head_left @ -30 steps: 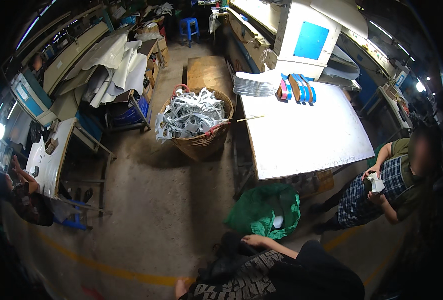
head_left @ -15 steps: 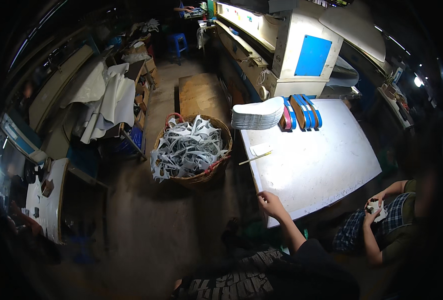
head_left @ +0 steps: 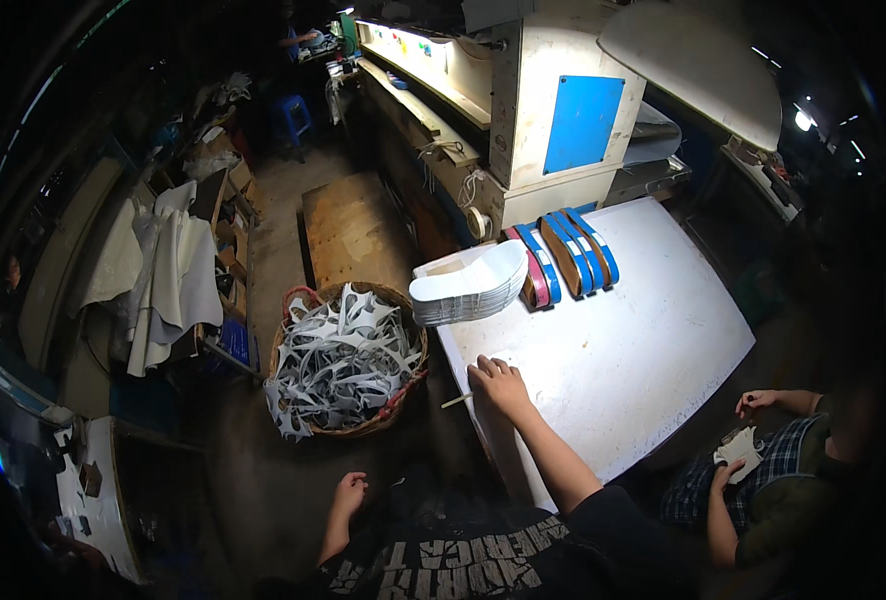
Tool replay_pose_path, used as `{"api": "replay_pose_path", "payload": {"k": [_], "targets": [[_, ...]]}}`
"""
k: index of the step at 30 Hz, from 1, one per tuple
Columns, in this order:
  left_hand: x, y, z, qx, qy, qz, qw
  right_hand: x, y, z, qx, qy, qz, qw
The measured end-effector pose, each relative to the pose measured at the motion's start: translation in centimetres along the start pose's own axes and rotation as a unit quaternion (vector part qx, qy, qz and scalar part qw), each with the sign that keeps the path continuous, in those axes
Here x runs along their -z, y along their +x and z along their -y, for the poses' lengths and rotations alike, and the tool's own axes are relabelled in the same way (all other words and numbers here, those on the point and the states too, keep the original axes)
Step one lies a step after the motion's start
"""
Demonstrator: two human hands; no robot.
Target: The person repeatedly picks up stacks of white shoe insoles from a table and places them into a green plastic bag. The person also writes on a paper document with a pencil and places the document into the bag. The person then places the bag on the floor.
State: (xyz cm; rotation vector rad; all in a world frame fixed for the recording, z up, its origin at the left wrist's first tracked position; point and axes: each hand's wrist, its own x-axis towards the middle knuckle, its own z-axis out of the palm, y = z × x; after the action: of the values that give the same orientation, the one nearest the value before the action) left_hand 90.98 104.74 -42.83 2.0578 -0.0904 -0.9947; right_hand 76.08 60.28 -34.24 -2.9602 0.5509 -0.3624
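Note:
My right hand [head_left: 500, 387] is at the left edge of the white-topped table [head_left: 618, 375], fingers bent down onto the surface. From beneath it sticks out the end of a thin yellowish stick [head_left: 457, 401]; what the fingertips grip is hidden. My left hand [head_left: 350, 494] hovers low in front of my body, below the basket, its fingers loosely curled with nothing seen in them. Beyond my right hand lies a stack of white sole-shaped sheets [head_left: 471, 290]. Right of the stack stand several blue-edged sole-shaped pieces [head_left: 575, 255], some with brown faces and one with pink.
A wicker basket [head_left: 403, 418] heaped with grey-white offcuts [head_left: 338, 355] stands left of the table. Behind it is a brown board [head_left: 358, 225]. A large cream machine [head_left: 518, 110] rises at the table's far side. At right, a co-worker's hands [head_left: 731, 474] hold a pale cut piece.
My right hand has moved forward along the table's left edge, over the stick and the small white piece. My left hand has come into view. The camera view has shifted.

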Motion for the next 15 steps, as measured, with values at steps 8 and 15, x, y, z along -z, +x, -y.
{"api": "replay_pose_path", "payload": {"k": [8, 15], "targets": [[-7.3, 7.8, -23.7, -0.225, -0.058, 0.205, 0.951, 3.3, -6.0, -1.9, -0.215, 0.055, -0.115, 0.968], [-6.1, 9.0, -45.4, -0.290, -0.120, 0.369, 0.875, 3.7, -7.2, -2.7, -0.244, 0.134, -0.108, 0.955]]}}
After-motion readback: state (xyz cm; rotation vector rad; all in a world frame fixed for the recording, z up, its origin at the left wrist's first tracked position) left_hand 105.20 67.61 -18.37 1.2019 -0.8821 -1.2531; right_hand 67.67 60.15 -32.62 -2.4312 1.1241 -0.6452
